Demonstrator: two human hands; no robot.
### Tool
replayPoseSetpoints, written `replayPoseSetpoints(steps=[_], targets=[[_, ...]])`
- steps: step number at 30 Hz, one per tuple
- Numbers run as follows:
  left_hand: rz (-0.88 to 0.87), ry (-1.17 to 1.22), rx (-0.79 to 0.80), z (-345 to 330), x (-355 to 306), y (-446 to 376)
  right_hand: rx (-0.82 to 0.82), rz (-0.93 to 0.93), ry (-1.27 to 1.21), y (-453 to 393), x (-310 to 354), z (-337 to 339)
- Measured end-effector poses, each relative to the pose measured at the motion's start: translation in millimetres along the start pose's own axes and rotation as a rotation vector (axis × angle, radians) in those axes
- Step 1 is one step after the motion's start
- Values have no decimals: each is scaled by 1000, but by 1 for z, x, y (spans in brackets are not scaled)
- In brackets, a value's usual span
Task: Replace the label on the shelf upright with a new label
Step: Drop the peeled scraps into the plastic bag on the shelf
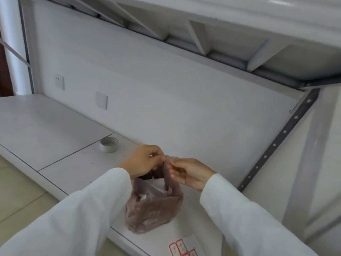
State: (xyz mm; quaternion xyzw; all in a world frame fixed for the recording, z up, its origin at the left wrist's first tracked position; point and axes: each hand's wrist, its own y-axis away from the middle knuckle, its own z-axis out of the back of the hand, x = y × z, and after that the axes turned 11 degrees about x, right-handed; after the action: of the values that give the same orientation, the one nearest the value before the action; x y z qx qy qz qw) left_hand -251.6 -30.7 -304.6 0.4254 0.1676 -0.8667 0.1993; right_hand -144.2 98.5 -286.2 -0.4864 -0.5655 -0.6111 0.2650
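1. Shelf upright: dark grey perforated metal strip, running aslant at the right of the view from under the upper shelf down to the lower shelf. No label can be made out on its visible face.
2. Label sheet: white sheet with red-bordered labels, lying flat on the lower shelf at the bottom edge of the view, near the front rim and just in front of the bag. Partly cut off by the frame; the print is too small to read.
3. Plastic bag: translucent brownish-pink, standing on the lower shelf between the two forearms. White paper scraps show through its open mouth. Its handles are drawn up above it.
4. Left hand: fingers curled, the grip pinching the upper edge of the bag at thumb and fingertips. White sleeve covers the arm to the wrist.
5. Right hand: fingers curled, the grip pinching the same bag handle, fingertips touching or nearly touching those of the left hand.
6. Tape roll: white, lying flat on the lower shelf, left of the hands and well apart from the bag.
7. Back panel: white, carrying two white wall plates at the left.
8. Floor: pale tiles, lower left.
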Motion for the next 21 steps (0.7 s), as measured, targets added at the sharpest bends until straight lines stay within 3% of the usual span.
replayPoseSetpoints(steps=[3,7,14,17,21], targets=[[117,-238,104,-1,15,3,-200,8,278,-1,-6,-7],[175,-421,162,-1,14,9,-305,81,588,-7,-11,-7],[231,-473,116,6,24,14,-328,166,1147,-13,-15,-18],[230,-487,83,8,23,15,-256,8,1516,-17,-17,-18],[225,-465,46,13,17,18,-414,13,1563,-6,-9,-25]])
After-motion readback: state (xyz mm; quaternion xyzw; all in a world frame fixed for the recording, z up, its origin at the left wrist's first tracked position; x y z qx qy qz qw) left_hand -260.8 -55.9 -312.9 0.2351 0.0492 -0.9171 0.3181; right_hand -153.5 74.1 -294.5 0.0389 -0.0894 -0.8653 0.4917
